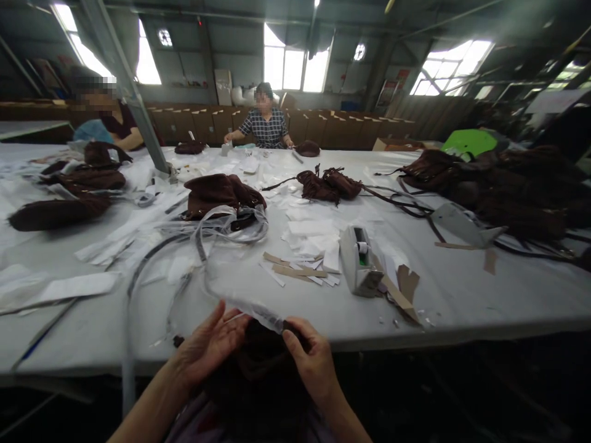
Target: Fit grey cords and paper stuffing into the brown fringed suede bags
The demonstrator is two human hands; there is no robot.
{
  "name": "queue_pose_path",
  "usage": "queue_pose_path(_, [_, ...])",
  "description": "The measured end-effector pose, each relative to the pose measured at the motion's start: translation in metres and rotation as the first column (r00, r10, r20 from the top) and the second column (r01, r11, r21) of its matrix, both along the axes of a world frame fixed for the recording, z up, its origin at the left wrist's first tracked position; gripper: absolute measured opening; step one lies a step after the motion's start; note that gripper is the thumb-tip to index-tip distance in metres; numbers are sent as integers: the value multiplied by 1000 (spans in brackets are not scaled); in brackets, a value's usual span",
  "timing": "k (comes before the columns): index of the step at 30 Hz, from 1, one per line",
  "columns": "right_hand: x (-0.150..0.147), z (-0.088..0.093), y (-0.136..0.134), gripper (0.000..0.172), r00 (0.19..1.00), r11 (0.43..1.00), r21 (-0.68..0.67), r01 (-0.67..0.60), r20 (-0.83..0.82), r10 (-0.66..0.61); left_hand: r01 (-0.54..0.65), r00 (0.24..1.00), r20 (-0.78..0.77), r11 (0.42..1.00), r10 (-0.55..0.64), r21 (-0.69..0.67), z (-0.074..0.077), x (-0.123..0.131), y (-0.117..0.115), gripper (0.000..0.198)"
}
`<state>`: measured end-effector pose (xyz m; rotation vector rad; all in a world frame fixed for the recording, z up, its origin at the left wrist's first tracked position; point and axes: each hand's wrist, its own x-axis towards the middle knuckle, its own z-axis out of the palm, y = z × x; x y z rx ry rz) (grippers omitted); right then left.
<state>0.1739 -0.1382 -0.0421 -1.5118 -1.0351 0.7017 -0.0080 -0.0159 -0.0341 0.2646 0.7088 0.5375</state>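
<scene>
A dark brown bag (263,352) lies close to my body at the table's near edge, its lower part lost in shadow. My right hand (311,357) grips the bag's upper right edge, thumb on the near side, where a plastic-wrapped strap (261,312) meets it. My left hand (207,347) is at the upper left of the bag, palm turned up and thumb raised. Its fingers are loosely stretched against the bag and wrapped strap without closing round them. From there the strap loops over the table to the left.
A grey tape dispenser (357,261) stands ahead right, beside paper and cardboard strips (295,267). Brown bags (221,195) lie across the white table (462,301), with a large pile (517,191) at right. A pen (39,341) is at left. Two people sit opposite; a metal post (133,92) rises at left.
</scene>
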Motion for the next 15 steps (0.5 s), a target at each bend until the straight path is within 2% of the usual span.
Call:
queue_pose_path(2, [-6, -1, -2, 24, 999, 1000, 7, 4, 39, -5, 135, 987, -94, 990, -130, 47, 3, 13, -13, 27])
queue_pose_path(4, [-10, -5, -5, 30, 999, 1000, -1, 13, 49, -13, 189, 971, -164, 979, -175, 75, 6, 27, -17, 23])
queue_pose_path(7, [-12, -14, -16, 45, 999, 1000, 8, -7, -32, 7, 136, 974, -201, 976, -100, 173, 5, 43, -16, 32])
queue_pose_path(10, [-14, -23, -28, 50, 991, 999, 24, -22, -133, 25, 96, 965, -261, 925, 3, 366, 0, 47, -20, 38])
queue_pose_path(12, [-17, -25, -32, 52, 988, 1000, 24, 7, -153, -3, 153, 934, -356, 864, 33, 480, -2, 47, -25, 38])
queue_pose_path(15, [-21, -25, -33, 61, 986, 999, 21, 39, -165, -35, 281, 880, -474, 774, 29, 568, 4, 48, -36, 35])
